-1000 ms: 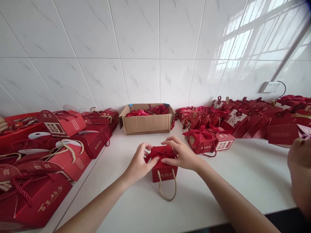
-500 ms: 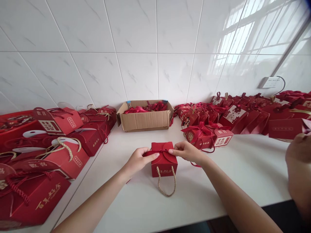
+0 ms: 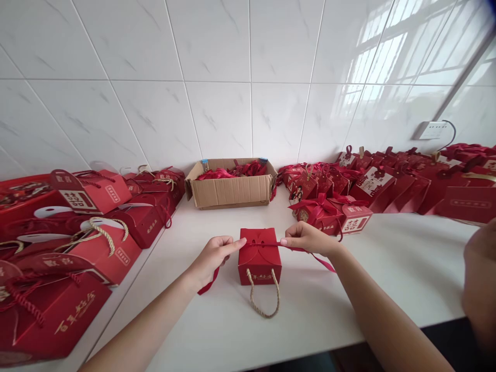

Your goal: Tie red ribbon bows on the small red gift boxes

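A small red gift box point(image 3: 260, 263) stands upright on the white table in front of me, its top flaps folded shut. Its twisted gold rope handle point(image 3: 267, 313) droops over the near side onto the table. Across the top runs a dark red ribbon point(image 3: 265, 245), stretched between my two hands. At the box's left edge, my left hand point(image 3: 217, 257) pinches one side of the ribbon, whose tail hangs below the palm. Just off the right edge, my right hand point(image 3: 310, 238) pinches the other side, and its loose end trails to the right.
Red gift boxes with rope handles point(image 3: 104, 248) are stacked at left. An open cardboard box point(image 3: 232, 194) of red ribbons stands by the tiled wall. Boxes tied with bows point(image 3: 321, 212) and many red bags point(image 3: 387, 181) fill the back right. Another person's arm point(image 3: 480, 279) is at the right edge.
My hands have moved apart from the middle of the box top, drawing the ribbon out straight and taut. The other person's hand at right has moved lower, away from the red box there.
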A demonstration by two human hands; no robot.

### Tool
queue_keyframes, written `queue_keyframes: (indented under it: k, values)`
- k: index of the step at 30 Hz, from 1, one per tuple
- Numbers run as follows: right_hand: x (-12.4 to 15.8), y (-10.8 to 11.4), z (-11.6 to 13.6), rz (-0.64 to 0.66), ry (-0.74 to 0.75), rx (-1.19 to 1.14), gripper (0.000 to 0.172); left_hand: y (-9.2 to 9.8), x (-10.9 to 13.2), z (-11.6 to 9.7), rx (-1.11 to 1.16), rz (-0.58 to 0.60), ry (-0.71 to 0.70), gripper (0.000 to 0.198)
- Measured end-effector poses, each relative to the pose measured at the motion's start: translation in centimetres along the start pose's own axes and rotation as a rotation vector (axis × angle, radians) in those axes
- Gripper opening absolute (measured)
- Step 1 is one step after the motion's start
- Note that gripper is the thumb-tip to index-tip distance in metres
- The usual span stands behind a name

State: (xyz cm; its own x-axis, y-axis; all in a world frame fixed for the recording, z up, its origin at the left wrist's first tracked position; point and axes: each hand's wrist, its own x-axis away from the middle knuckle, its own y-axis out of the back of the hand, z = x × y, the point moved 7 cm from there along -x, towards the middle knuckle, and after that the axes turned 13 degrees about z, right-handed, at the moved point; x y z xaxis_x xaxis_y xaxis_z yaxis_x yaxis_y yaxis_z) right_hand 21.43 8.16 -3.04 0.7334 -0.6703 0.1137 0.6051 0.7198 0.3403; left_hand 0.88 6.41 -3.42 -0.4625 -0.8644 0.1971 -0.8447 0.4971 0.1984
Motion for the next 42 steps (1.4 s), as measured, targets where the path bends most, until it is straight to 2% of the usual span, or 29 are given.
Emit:
queue_keyframes:
  k: [5,10,12,14,15,16,17,20,22,25,30,33,35,37,39,42]
  values:
    - [0.7,-0.1,0.6,0.073,0.103,-0.185,0.03,0.0,0.3,-0.1,-0.041,-0.031,-0.012,0.055]
    - [0.8,-0.9,1.6,0.132,0.299,-0.4,0.019,-0.1,0.7,-0.5,-0.153,-0.1,-0.035,0.048]
    - [0.7,-1.3,1.9,0.133,0.342,-0.445,0.022,0.4,1.2,-1.6,-0.283,-0.232,-0.123,0.036]
    - [0.5,-1.8,2.2,0.119,0.341,-0.466,0.027,0.6,2.2,-3.7,-0.466,-0.406,-0.28,0.029]
    - [0.5,-2.0,2.3,0.108,0.331,-0.467,0.03,0.3,2.6,-4.9,-0.544,-0.456,-0.353,0.029]
    - [0.4,-2.2,2.4,0.092,0.322,-0.462,0.033,-0.1,2.8,-5.9,-0.592,-0.457,-0.404,0.028]
    - [0.3,-2.3,2.6,0.074,0.315,-0.452,0.035,-0.7,2.7,-6.8,-0.603,-0.41,-0.428,0.026]
    - [0.3,-2.6,3.1,0.013,0.307,-0.41,0.035,-2.5,1.5,-8.3,-0.485,-0.168,-0.387,0.027]
    - [0.3,-2.6,3.3,-0.028,0.302,-0.388,0.033,-3.4,0.7,-8.8,-0.421,-0.09,-0.359,0.026]
    - [0.2,-2.4,3.5,-0.112,0.297,-0.384,0.03,-3.7,0.3,-9.3,-0.439,-0.125,-0.367,0.02]
    - [0.0,-2.5,3.8,-0.21,0.239,-0.218,0.032,-4.1,1.3,-10.5,-0.67,-0.224,-0.512,0.014]
    - [0.1,-2.4,4.4,-0.318,0.258,-0.077,0.03,-3.2,1.6,-9.9,-0.635,-0.238,-0.503,0.015]
    - [0.0,-2.6,4.5,-0.331,0.274,-0.093,0.028,-1.6,1.4,-8.3,-0.548,-0.278,-0.394,0.019]
    - [-0.3,-3.0,4.2,-0.28,0.262,-0.162,0.027,0.0,1.0,-5.9,-0.456,-0.297,-0.228,0.026]
    - [-0.5,-3.2,4.0,-0.232,0.264,-0.217,0.025,0.7,0.5,-3.7,-0.371,-0.238,-0.101,0.031]
    - [-0.4,-3.3,4.0,-0.171,0.306,-0.258,0.023,-0.1,0.1,-2.1,-0.265,-0.043,-0.063,0.036]
